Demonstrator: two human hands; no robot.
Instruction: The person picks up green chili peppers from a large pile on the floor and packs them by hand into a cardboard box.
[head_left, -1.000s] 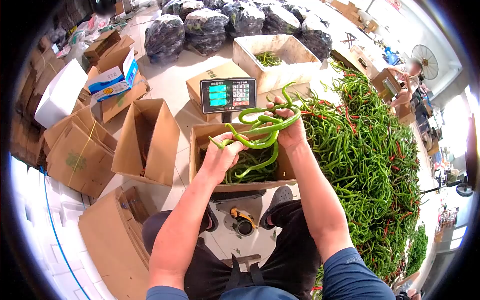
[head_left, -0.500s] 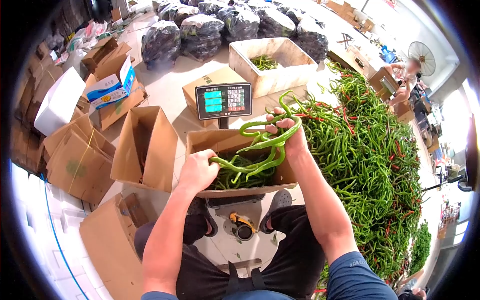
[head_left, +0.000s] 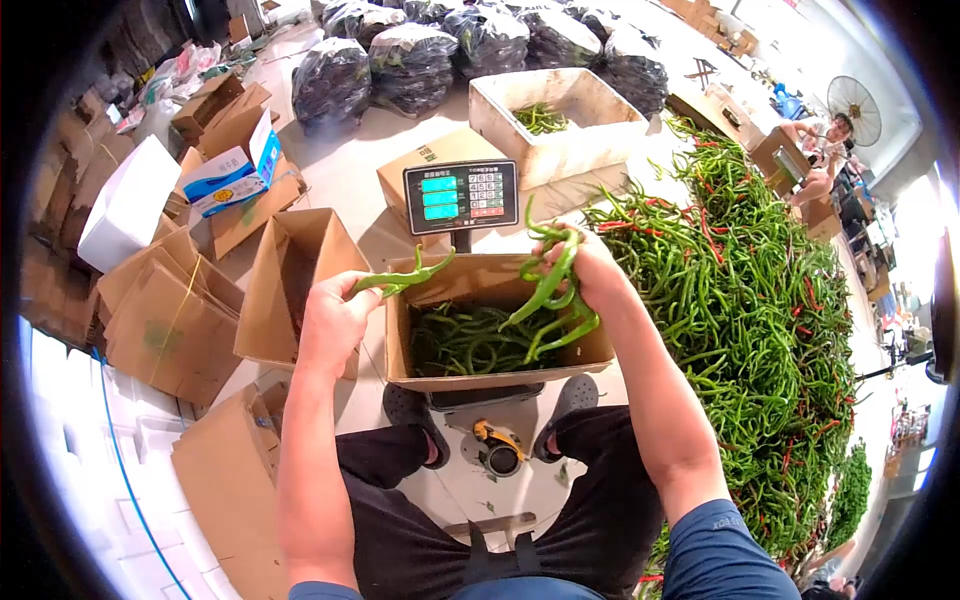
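My left hand (head_left: 335,305) is closed on a couple of green chili peppers (head_left: 408,275), raised above the left rim of a cardboard box (head_left: 500,382). My right hand (head_left: 588,268) grips a bunch of long green chili peppers (head_left: 552,290) that dangles over the box's right side. Inside the box lies a layer of darker green chili peppers (head_left: 470,345). Behind the box stands a scale's display (head_left: 460,197) with lit blue panels. The box sits on the scale's platform (head_left: 485,397), between my feet.
A large heap of green and red chili peppers (head_left: 740,350) spreads on my right. At the back are a white foam box (head_left: 560,155) with some peppers and black bags (head_left: 410,70). Cardboard boxes (head_left: 295,285) stand left. A tape dispenser (head_left: 500,450) lies near my feet. Another person (head_left: 825,145) sits far right.
My left hand has moved left and up, with its peppers now apart from the right hand's bunch. My right hand's bunch now hangs lower and more upright. The view has shifted slightly.
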